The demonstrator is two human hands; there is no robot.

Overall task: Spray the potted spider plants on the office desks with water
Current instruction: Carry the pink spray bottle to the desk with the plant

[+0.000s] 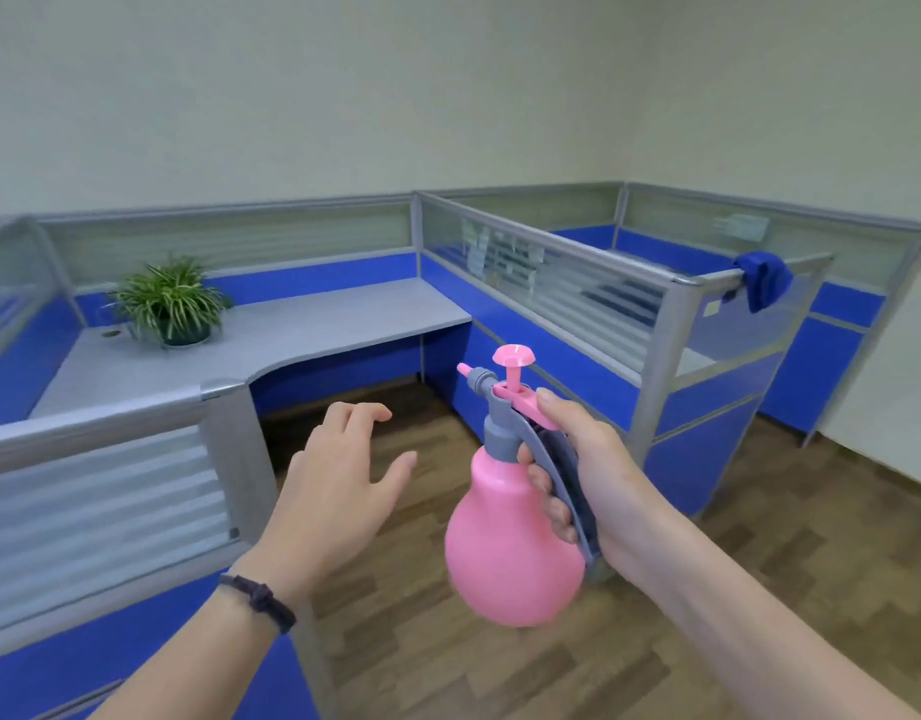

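1. Office cubicles with blue and grey partitions (562, 283) stand against a pale wall, over a wood-patterned floor (759, 563).
2. Right hand (598, 475): its fingers (544, 480) are curled round the grey handle of a pink spray bottle (510, 543), thumb resting on the pink trigger lever on top; the nozzle points up and to the left.
3. Left hand (338, 485), just left of the bottle and apart from it, holds nothing, its fingers spread and relaxed; a dark band sits on the wrist.
4. Well beyond the left fingers, a potted spider plant (169, 298) stands on the grey surface (302, 324) near the corner.
5. Far to the right of the right fingers, a blue cloth (762, 283) hangs over a partition top.
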